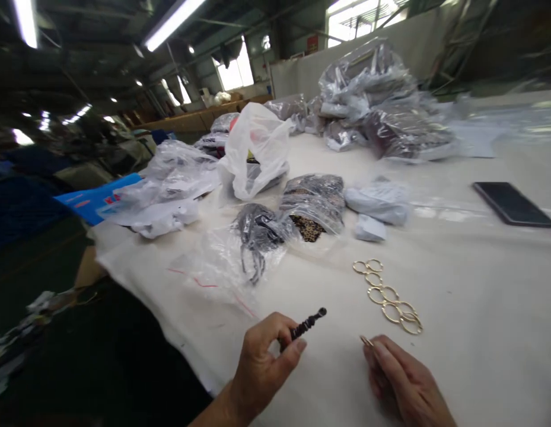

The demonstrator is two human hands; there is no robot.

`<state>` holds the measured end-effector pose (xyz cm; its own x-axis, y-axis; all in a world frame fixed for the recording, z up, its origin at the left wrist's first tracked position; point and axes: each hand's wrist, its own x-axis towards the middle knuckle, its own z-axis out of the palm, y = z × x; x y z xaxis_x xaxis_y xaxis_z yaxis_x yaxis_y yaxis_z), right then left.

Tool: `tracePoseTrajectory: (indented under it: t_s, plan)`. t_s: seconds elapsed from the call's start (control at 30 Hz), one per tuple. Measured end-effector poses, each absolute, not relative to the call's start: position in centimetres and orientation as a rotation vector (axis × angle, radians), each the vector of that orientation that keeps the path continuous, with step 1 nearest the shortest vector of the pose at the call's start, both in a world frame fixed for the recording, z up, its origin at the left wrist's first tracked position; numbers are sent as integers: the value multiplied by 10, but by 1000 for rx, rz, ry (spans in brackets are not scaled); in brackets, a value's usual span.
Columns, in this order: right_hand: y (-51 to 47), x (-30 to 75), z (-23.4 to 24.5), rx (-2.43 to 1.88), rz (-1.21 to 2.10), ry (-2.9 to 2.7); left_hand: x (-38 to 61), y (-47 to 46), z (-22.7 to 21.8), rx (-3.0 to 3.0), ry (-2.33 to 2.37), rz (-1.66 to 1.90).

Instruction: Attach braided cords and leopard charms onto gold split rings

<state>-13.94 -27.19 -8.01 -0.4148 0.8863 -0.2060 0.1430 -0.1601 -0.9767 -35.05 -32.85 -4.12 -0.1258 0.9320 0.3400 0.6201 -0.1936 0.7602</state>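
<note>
My left hand (265, 359) is closed around a dark braided cord (308, 323), whose looped tip sticks out past the thumb and forefinger to the upper right. To the right, my right hand (402, 376) pinches a small gold-coloured piece (366, 341) between thumb and fingertips; most of it is hidden, and it looks like part of a metal ring. The two hands are apart, low over the white table (328, 379). Just beyond my right hand lie several gold metal rings (391, 312) in a loose slanting row, some overlapping.
Ahead lie a clear bag with dark cords (260, 228), a bagged patterned fabric (313, 198) and a white plastic bag (257, 142). Wrapped bundles (368, 89) are piled at the back. A phone (514, 203) lies at the right. The table edge drops off at the left.
</note>
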Motion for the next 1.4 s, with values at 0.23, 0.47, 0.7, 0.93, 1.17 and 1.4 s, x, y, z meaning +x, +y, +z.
tracePoseTrajectory:
  t_s: [0.23,0.47,0.7,0.93,1.17,1.4]
  plan:
    - [-270,-136,-85,-1145,1598,-1551,-310,-287,-60,2203,1876,668]
    - [-268,-136,-84,-1121,1595,-1519,-292,-256,-63,2336,1914,536]
    - [-264,-126,-84,-1182,1509,-1453,-294,-269,-50,1951,1459,1010]
    - [-265,-129,-81,-1211,1470,-1540,-282,-278,-36,1849,1371,1171]
    - [-265,-129,-78,-1188,1411,-1612,-278,-275,-42,1855,1364,1176]
    - [-268,-127,-82,-1162,1470,-1576,-283,-266,-50,1974,1343,1090]
